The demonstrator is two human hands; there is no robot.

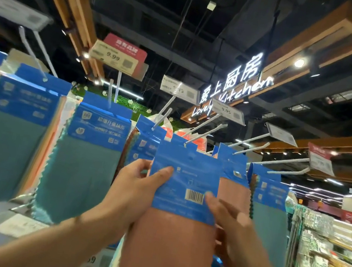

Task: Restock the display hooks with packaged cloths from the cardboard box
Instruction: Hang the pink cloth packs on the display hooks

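A packaged pink cloth [169,245] with a blue card header hangs in front of me, its back and barcode facing me. The header's top sits at the tip of a white display hook [205,132]. My left hand [137,185] grips the header's left edge, thumb on the card. My right hand [232,223] touches the header's lower right corner with its fingertips and the pack's right side. More packs of teal cloth [85,159] hang on neighbouring hooks to the left and right [271,211]. The cardboard box is out of view.
Several white hooks with price tags [179,89] stick out toward me at head height. A lit "Lovely Kitchen" sign [233,84] hangs overhead. Shelves of goods [326,249] run along the right. White shelf edges [13,222] lie below left.
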